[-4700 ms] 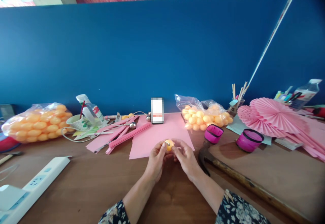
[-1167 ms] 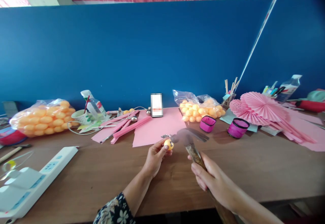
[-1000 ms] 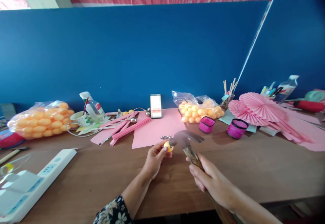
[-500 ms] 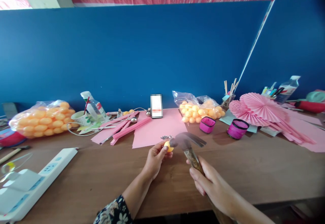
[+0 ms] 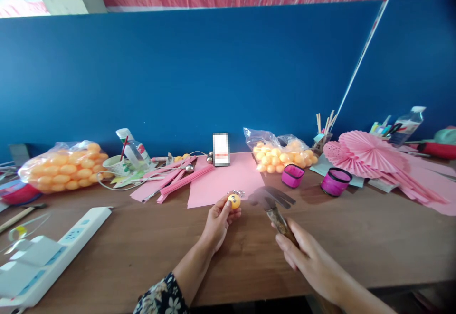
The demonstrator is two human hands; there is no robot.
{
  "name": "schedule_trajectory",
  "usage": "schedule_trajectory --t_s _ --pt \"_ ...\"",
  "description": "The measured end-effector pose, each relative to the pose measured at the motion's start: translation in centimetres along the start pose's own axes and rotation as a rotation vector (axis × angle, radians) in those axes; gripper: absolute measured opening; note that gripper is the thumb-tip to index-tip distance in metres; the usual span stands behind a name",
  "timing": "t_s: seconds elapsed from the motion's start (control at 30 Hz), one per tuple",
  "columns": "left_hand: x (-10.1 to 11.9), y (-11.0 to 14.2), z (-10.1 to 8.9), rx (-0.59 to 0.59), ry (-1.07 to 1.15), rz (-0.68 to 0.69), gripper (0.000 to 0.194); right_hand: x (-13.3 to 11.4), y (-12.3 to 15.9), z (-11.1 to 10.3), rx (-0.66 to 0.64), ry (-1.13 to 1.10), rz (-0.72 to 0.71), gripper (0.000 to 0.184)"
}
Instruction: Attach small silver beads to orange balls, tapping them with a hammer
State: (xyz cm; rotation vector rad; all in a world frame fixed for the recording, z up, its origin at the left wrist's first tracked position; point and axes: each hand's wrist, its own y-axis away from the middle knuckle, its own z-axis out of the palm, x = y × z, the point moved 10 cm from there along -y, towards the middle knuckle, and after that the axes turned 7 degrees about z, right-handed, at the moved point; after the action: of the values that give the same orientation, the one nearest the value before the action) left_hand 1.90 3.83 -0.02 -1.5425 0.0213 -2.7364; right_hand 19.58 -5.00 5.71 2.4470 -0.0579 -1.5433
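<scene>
An orange table tennis ball (image 5: 234,202) with a dark marking on its face is pinched between the thumb and fingers of my left hand (image 5: 218,221), above the brown table. My right hand (image 5: 299,245) is wrapped round the wooden handle of a claw hammer (image 5: 280,219). The hammer's head is slightly blurred and stands just right of the ball, apart from it, claw pointing right. Behind the ball, small shiny metal pieces (image 5: 241,193) lie at the near edge of a pink paper sheet (image 5: 228,181).
Clear bags of orange balls stand at the left (image 5: 60,169) and behind the hammer (image 5: 274,157). Two magenta fabric rings (image 5: 336,182) and pink paper fans (image 5: 372,152) lie to the right. A white power strip (image 5: 67,247) occupies the left front. A blue partition (image 5: 213,67) rises behind.
The hammer has moved right, away from the ball, with my right hand. The ball now shows its dark marking towards me, still in my left hand.
</scene>
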Motion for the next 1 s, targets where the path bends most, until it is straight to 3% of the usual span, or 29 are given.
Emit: schedule_trajectory --t_s 0.17,0.37,0.6,1.0 --pt "-0.2 0.0 0.1 -0.003 0.027 -0.018 0.042 0.6 0.3 -1.8 0.104 0.099 0.026 0.034" --pt "-0.1 -0.1 0.5 -0.054 0.002 0.009 0.046 0.0 0.8 0.4 -0.035 0.073 -0.008 0.028" --pt "0.2 0.2 1.0 -0.100 -0.080 0.032 0.042 -1.6 0.4 1.6 -0.068 0.014 -0.044 0.027" --pt "0.4 0.2 0.9 -0.082 -0.121 0.037 0.043 -2.1 -0.1 2.0 -0.064 -0.006 -0.074 0.027"
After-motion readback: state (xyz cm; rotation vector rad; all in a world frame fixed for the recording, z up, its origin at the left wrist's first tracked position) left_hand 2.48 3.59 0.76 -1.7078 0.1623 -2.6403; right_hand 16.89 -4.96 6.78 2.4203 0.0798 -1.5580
